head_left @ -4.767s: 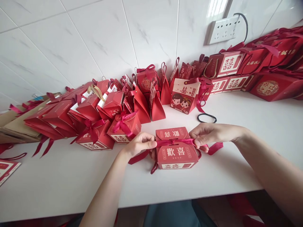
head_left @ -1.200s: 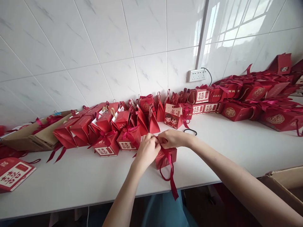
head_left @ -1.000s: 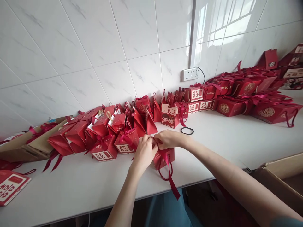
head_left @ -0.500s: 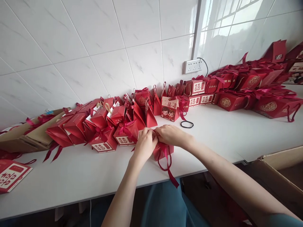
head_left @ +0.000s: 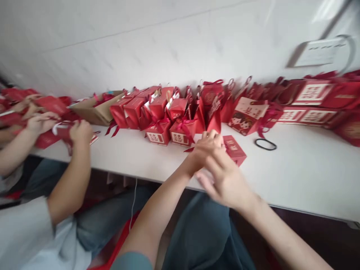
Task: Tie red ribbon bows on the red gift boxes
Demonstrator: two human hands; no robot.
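A red gift box (head_left: 235, 150) with pale lettering lies on the white table in front of me. My left hand (head_left: 207, 144) is at its left end, fingers curled against it; where they grip is partly hidden. Nearer to me, my right hand (head_left: 226, 180) overlaps my left hand and wrist, its thumb and fingers apart and blurred, with nothing seen in it. Just behind stand two small red boxes with ribbon bows, one of them a bow-tied box (head_left: 182, 133). A black loop (head_left: 266, 144) lies to the right.
Many red gift boxes (head_left: 135, 112) stand along the wall, more stacked at right beneath a power strip (head_left: 317, 52). A cardboard box (head_left: 97, 112) sits at left. Beside me a co-worker's hands (head_left: 80, 133) handle a red box; further hands show beyond. The table edge (head_left: 157, 182) runs before my knees.
My view has swung left, bringing co-workers into sight. My right hand has come off the gift box and moved back over my left hand and wrist. The box now shows its lettered face.
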